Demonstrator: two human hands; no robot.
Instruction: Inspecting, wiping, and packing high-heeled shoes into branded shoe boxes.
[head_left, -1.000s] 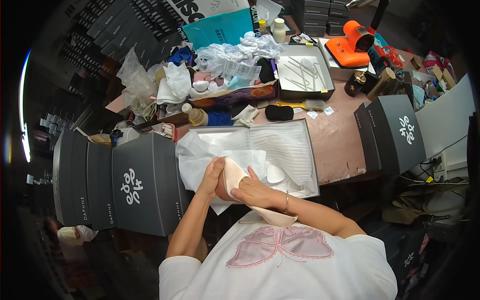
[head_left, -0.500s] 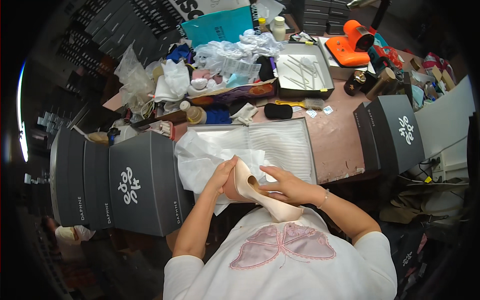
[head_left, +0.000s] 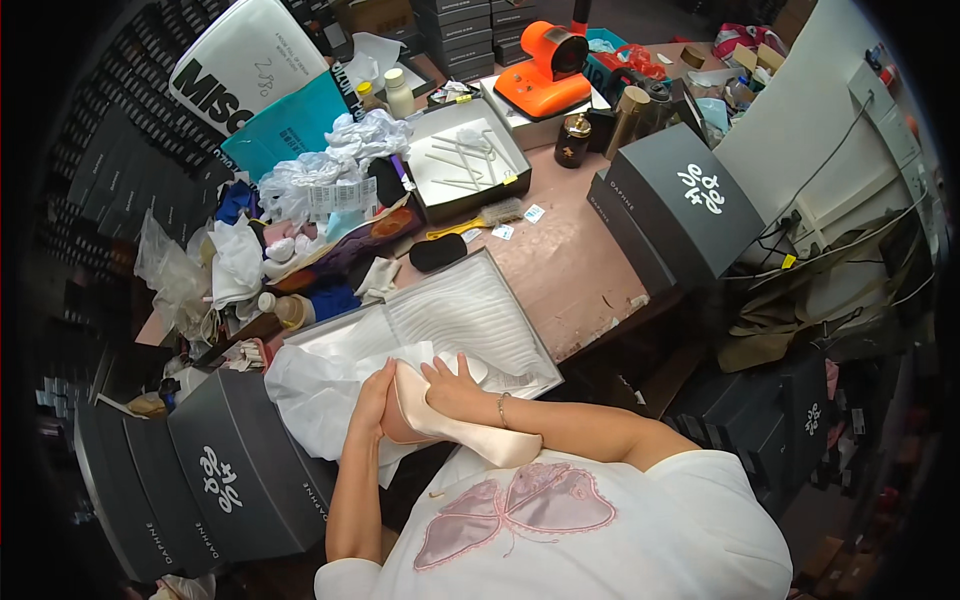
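A pale cream satin high-heeled pump (head_left: 470, 435) lies slantwise in front of my shirt, its toe toward the lower right. My left hand (head_left: 374, 398) is closed around the pump's heel end. My right hand (head_left: 455, 388) lies across the shoe's opening with its fingers stretched out and apart; part of the palm is hidden by the shoe's side. Just beyond both hands is an open shoebox (head_left: 545, 355), lined with white ribbed padding (head_left: 455, 305). White tissue paper (head_left: 310, 385) spills over its left side, beside my left hand.
Dark grey shoeboxes stand at the left (head_left: 240, 470) and right (head_left: 690, 205). Behind lie a black pad (head_left: 438, 252), a yellow-handled brush (head_left: 490, 218), a box of thin white sticks (head_left: 470, 185), an orange device (head_left: 543, 85) and a heap of crumpled paper (head_left: 330, 170).
The view has turned to the right, so the table appears tilted. My right hand has moved farther across the shoe's opening, its fingers now spread. My left hand keeps its hold on the pump.
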